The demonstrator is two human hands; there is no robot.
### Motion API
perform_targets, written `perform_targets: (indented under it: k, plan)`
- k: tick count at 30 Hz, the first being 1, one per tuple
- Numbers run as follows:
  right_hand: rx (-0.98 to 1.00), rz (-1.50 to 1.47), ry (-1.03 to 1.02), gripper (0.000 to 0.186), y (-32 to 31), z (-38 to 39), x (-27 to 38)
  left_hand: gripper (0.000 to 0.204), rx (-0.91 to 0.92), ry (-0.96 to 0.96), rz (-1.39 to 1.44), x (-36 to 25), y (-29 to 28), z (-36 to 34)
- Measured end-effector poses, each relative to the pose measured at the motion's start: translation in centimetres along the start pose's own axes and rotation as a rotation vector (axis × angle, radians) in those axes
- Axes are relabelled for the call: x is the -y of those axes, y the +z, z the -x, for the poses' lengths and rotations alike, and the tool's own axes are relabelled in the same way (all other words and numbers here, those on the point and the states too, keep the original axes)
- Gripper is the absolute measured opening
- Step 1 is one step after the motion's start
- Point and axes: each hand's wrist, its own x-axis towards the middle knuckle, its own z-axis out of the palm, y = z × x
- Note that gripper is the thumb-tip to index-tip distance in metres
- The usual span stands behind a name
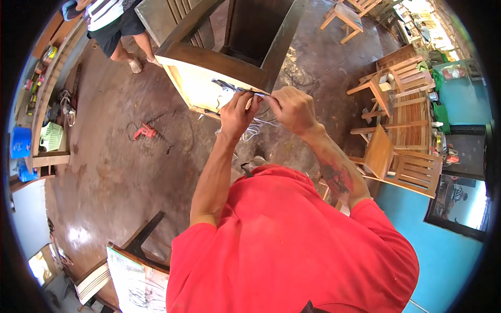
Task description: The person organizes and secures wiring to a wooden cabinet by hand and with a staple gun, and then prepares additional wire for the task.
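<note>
My left hand (237,112) and my right hand (292,108) are raised close together in front of my red shirt. Both pinch a thin dark tool or strip (235,87) that points up and to the left, with the fingertips meeting at its near end. Thin white cord or wire (257,128) hangs in loops below the hands. Behind the hands stands a wooden cabinet (219,57) with a dark top frame and a pale side panel.
A red power drill (144,131) with a cable lies on the brown concrete floor to the left. A person's legs (128,49) stand at the upper left. Wooden chairs (402,125) are stacked at the right. A board (135,281) leans at the lower left.
</note>
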Motion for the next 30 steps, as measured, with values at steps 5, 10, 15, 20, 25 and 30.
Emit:
perform_targets:
  k: [5,10,15,20,25,30]
  plan:
    - [-0.082,-0.064,-0.016,0.015,1.0,0.6,-0.4,0.018,-0.062,-0.183,0.102,-1.2,1.3,0.9]
    - [-0.05,-0.2,0.208,0.015,1.4,1.0,0.6,0.018,-0.062,-0.248,0.176,-1.5,0.7,1.5]
    - [-0.046,-0.234,0.196,0.016,1.2,1.0,-0.1,0.016,0.131,-0.166,0.104,0.3,-1.2,1.3]
    - [-0.013,-0.119,0.074,0.018,0.6,0.2,-0.1,0.013,0.575,-0.083,0.007,3.5,-4.9,-2.3]
    - [-0.048,-0.126,0.033,0.02,0.0,1.0,-0.8,0.022,0.43,-0.743,0.068,5.8,-6.8,2.8]
    - [-0.043,-0.43,0.114,0.015,0.1,3.0,0.1,0.055,0.251,-0.769,0.11,1.1,-3.8,8.3]
